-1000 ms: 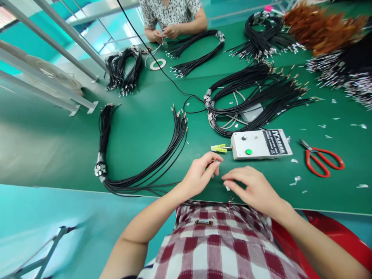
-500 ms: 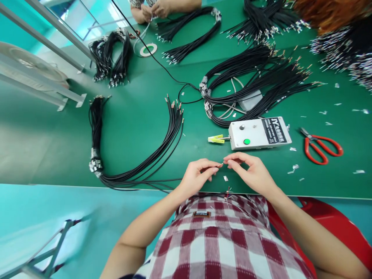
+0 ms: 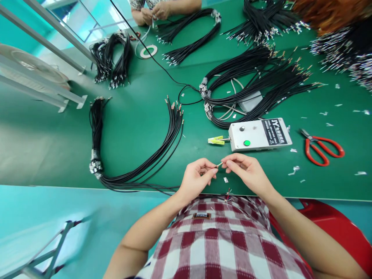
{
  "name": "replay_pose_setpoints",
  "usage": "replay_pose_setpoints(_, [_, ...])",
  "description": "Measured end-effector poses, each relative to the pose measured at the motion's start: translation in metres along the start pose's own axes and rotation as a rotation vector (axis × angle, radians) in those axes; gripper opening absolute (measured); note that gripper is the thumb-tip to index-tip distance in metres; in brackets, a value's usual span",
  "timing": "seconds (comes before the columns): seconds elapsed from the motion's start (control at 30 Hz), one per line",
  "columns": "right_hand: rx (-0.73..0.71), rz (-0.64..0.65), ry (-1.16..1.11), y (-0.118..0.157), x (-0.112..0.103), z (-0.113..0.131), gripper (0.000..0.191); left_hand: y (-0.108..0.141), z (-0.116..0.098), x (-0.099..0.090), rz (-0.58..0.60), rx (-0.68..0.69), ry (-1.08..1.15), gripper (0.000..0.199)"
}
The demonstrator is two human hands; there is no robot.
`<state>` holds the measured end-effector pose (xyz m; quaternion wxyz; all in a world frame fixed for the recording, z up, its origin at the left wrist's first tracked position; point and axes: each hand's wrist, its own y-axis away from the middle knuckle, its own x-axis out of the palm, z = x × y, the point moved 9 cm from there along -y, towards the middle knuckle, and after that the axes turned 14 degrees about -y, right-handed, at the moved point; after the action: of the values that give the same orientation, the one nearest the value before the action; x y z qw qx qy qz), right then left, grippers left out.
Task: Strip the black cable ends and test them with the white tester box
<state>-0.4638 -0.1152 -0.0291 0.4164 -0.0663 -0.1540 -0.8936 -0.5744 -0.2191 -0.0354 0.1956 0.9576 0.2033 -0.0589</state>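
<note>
My left hand (image 3: 196,177) is closed in a pinch on a thin black cable near its end. The pale, stripped cable tip (image 3: 219,165) sticks out past those fingertips. My right hand (image 3: 247,169) pinches at that tip with thumb and forefinger. Left of my hands, a curved bundle of black cables (image 3: 142,170) is tied with clear wrap at its bend (image 3: 95,164). Just beyond my fingers lie a grey box with a green button (image 3: 260,135) and a yellow clip (image 3: 216,140) at its left end. Loose red and white wire ends (image 3: 228,193) show at the table edge by my apron.
Red-handled cutters (image 3: 314,138) lie at the right. More black cable bundles (image 3: 247,64) rest behind the box, and others stand farther back. A roll of tape (image 3: 148,51) is at the far left. Opposite, a person's hands (image 3: 154,13) work. White scraps (image 3: 295,170) dot the green table.
The cable tip now shows more between my hands, and my right fingers have shifted slightly left along it. The camera view has moved a little.
</note>
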Motion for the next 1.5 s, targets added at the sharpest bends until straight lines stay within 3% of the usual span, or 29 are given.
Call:
replay_pose_setpoints(0.2, [0.073,0.021,-0.128,-0.004,0.006,-0.006,0.032,0.001,-0.011,-0.006,-0.098,0.13,-0.144,0.014])
replay_pose_setpoints(0.4, [0.162,0.022,-0.258,0.001,0.015,-0.028,0.029,0.005,-0.024,-0.015,-0.246,0.24,-0.276,0.009])
replay_pose_setpoints(0.53, [0.129,-0.024,-0.287,0.004,0.008,-0.033,0.028,0.009,-0.033,-0.016,-0.308,0.318,-0.362,0.009])
replay_pose_setpoints(0.73, [0.103,-0.036,-0.325,0.004,0.005,-0.024,0.025,0.021,-0.051,-0.012,-0.419,0.568,-0.582,0.009])
replay_pose_setpoints(0.87, [0.143,-0.055,-0.417,0.003,0.011,-0.028,0.024,0.032,-0.062,-0.004,-0.51,0.76,-0.791,0.01])
replay_pose_setpoints(0.97, [0.144,-0.096,-0.44,0.003,0.013,-0.033,0.025,0.038,-0.065,0.0,-0.555,0.832,-0.869,0.011])
replay_pose_setpoints(1.07, [0.087,-0.164,-0.428,0.005,0.013,-0.035,0.026,0.033,-0.058,-0.004,-0.528,0.756,-0.733,0.009])
replay_pose_setpoints(1.17, [0.04,-0.198,-0.407,0.007,0.015,-0.036,0.027,0.018,-0.038,-0.011,-0.435,0.52,-0.45,0.006])
replay_pose_setpoints(1.27, [0.045,-0.169,-0.386,0.005,0.017,-0.037,0.026,0.005,-0.02,-0.008,-0.266,0.314,-0.183,0.011])
replay_pose_setpoints(1.4, [0.084,-0.074,-0.391,0.0,0.019,-0.039,0.026,-0.006,-0.014,0.01,0.062,0.134,0.027,0.03])
replay_pose_setpoints(1.5, [0.114,-0.034,-0.363,-0.002,0.018,-0.039,0.026,-0.012,-0.008,0.016,0.144,0.03,0.138,0.032])
